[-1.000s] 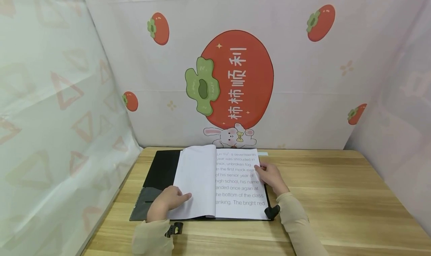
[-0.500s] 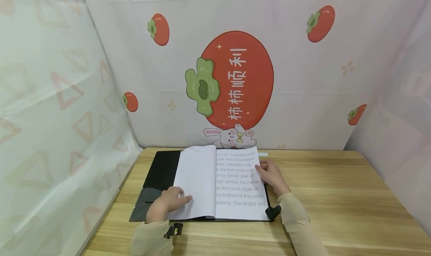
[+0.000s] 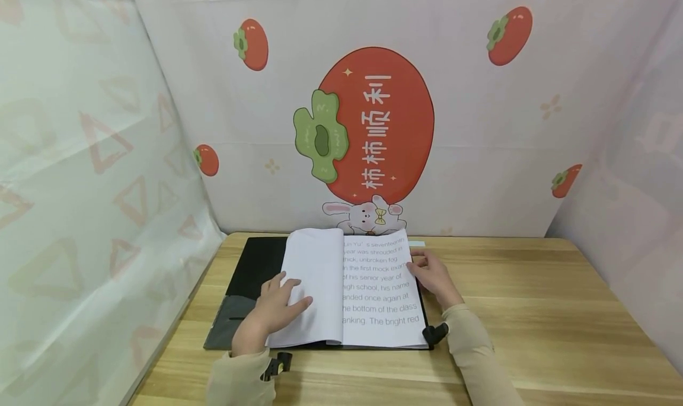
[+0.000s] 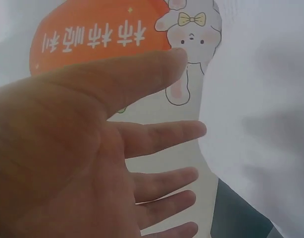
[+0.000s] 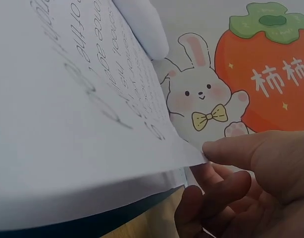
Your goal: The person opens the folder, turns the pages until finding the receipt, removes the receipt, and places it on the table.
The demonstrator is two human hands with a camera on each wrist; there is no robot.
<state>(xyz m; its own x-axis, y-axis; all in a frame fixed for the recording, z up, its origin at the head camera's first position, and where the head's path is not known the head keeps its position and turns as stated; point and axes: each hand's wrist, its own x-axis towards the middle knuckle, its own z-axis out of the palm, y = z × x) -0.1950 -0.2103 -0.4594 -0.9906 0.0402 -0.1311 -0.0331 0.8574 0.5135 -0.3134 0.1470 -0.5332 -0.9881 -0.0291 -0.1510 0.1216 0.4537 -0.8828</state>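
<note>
An open black folder [image 3: 255,269] lies on the wooden table, filled with white pages. Its right page [image 3: 381,293] carries large printed English text, while the left page [image 3: 316,255] looks blank. My left hand [image 3: 274,308] is spread over the lower part of the left page, fingers fairly straight; the left wrist view shows nothing gripped. At the right page's outer edge, my right hand [image 3: 434,278] pinches the paper between thumb [image 5: 231,151] and fingers. That page's upper right corner is slightly raised. The right wrist view shows more sheets below it.
The wooden table [image 3: 512,311] extends to the right of the folder. Behind it hangs a white backdrop [image 3: 464,157] printed with persimmons and a rabbit. A pale blue strip [image 3: 417,244] shows by the folder's upper right. A white patterned curtain [image 3: 80,228] stands left.
My left hand has spread its fingers and shifted slightly up the page. The right page's upper corner has risen a little, with my right hand drifting slightly rightward.
</note>
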